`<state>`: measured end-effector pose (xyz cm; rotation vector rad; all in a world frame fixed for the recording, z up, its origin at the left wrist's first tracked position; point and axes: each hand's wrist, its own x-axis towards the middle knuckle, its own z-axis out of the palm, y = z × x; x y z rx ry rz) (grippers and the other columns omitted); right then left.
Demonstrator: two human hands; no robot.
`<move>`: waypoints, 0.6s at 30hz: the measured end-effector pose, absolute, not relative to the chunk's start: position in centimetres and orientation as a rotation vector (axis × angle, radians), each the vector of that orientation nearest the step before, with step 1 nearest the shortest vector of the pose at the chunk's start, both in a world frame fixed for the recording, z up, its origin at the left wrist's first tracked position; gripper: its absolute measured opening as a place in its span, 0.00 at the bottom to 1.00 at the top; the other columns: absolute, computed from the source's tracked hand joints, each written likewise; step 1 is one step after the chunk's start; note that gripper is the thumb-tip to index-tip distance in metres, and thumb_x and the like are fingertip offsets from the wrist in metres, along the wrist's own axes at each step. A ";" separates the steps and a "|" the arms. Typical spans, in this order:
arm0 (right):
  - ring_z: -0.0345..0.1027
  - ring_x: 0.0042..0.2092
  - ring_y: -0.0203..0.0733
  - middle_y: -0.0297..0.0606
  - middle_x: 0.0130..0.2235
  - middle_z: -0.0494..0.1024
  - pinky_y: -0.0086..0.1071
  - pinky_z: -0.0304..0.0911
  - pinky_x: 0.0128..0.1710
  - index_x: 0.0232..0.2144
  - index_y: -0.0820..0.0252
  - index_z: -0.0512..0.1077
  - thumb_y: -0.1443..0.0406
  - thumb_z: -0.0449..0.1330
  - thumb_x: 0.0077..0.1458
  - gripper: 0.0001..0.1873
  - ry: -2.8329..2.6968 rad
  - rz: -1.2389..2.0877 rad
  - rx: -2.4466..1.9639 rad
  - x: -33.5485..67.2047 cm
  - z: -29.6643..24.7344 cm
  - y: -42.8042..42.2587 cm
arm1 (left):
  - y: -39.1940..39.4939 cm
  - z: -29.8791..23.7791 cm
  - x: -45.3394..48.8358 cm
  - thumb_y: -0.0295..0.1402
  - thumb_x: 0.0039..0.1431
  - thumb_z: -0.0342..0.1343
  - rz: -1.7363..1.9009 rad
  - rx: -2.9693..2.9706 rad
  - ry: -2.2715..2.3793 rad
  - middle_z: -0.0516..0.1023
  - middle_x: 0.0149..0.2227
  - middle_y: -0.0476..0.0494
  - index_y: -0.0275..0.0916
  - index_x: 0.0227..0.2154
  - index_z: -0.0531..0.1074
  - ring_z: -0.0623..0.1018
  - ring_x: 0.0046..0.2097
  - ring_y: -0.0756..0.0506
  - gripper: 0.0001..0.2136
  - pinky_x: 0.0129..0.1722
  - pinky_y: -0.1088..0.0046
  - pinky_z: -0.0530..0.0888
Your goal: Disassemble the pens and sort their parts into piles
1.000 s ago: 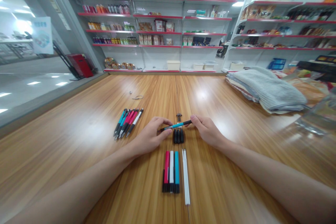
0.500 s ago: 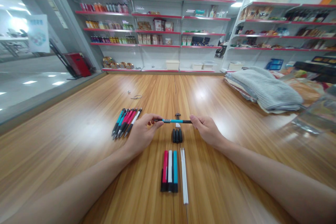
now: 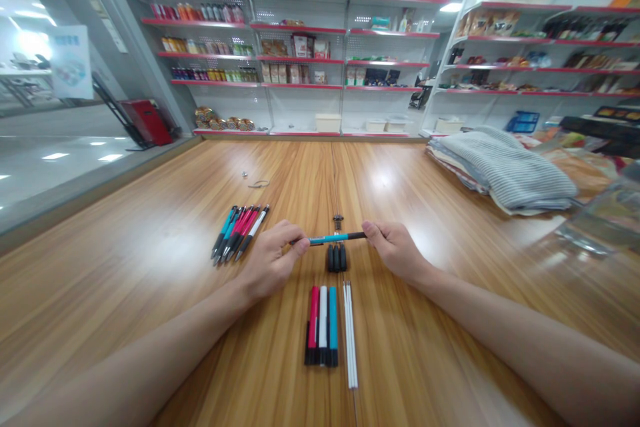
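at left on the wooden table (image 3: 100,267), side by side, blue, red and white pens (image 3: 243,229). next, pinching one end of a blue pen (image 3: 330,239) with the left hand (image 3: 273,260). at centre, nearer than that pen, a row of coloured barrels (image 3: 323,323), then black tubes (image 3: 337,258) beyond, then slim white rods (image 3: 351,337). clamped on the blue pen's black end with the right hand (image 3: 397,248), well apart from the left. at far right, folded cloths (image 3: 510,167).
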<state>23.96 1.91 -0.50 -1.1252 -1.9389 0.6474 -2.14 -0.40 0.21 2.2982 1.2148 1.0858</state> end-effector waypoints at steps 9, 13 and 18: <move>0.42 0.22 0.30 0.29 0.20 0.47 0.31 0.38 0.22 0.17 0.59 0.50 0.49 0.46 0.62 0.27 -1.855 0.734 -1.200 24.1 -0.6 2.2 | -0.2 -0.1 -1.6 0.36 0.62 0.51 1.147 2.269 1.299 0.72 0.32 0.48 0.38 0.34 0.71 0.70 0.35 0.48 0.07 0.37 0.71 0.66; 0.40 0.21 0.30 0.28 0.19 0.47 0.31 0.38 0.22 0.17 0.59 0.49 0.48 0.46 0.62 0.29 -1.833 0.787 -1.232 24.1 -0.8 2.5 | -0.1 -0.3 -1.4 0.36 0.60 0.55 1.217 2.314 1.297 0.74 0.35 0.46 0.40 0.38 0.72 0.71 0.37 0.47 0.08 0.39 0.70 0.68; 0.40 0.21 0.30 0.28 0.19 0.47 0.31 0.37 0.22 0.16 0.59 0.49 0.49 0.46 0.62 0.28 -1.836 0.793 -1.225 24.0 -0.7 2.4 | -0.1 -0.2 -1.4 0.34 0.62 0.52 1.217 2.446 1.252 0.73 0.32 0.45 0.39 0.35 0.72 0.71 0.36 0.46 0.06 0.38 0.70 0.68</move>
